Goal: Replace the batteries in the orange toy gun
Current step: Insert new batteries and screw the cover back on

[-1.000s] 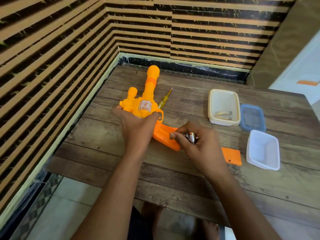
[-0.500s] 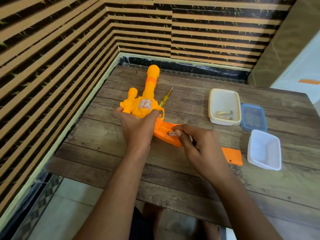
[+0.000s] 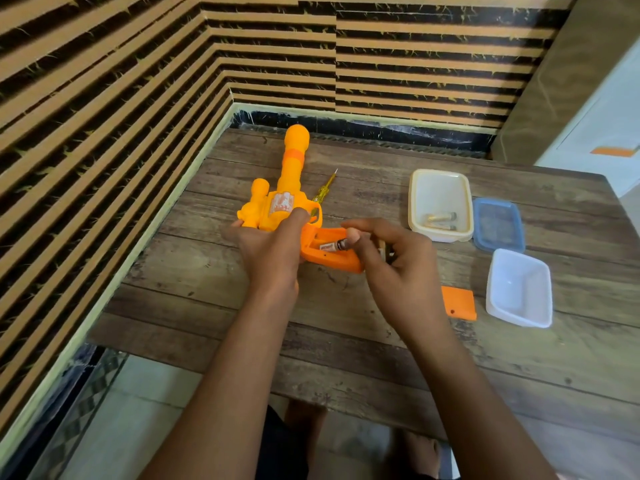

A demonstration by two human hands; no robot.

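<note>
While the left hand [image 3: 266,251] grips the orange plastic toy gun [image 3: 277,209], the right hand [image 3: 391,258] pinches a small cylindrical battery [image 3: 329,245] into its handle [image 3: 332,261]; pressing it flat likely follows.

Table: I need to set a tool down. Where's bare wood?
Bare: the near strip of table, this side of the orange cover and white tub; also the far patch between screwdriver and cream tub. Crowded: around the toy gun, and tubs beside blue lid.

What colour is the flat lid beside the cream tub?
The lid is blue, head view.
</note>
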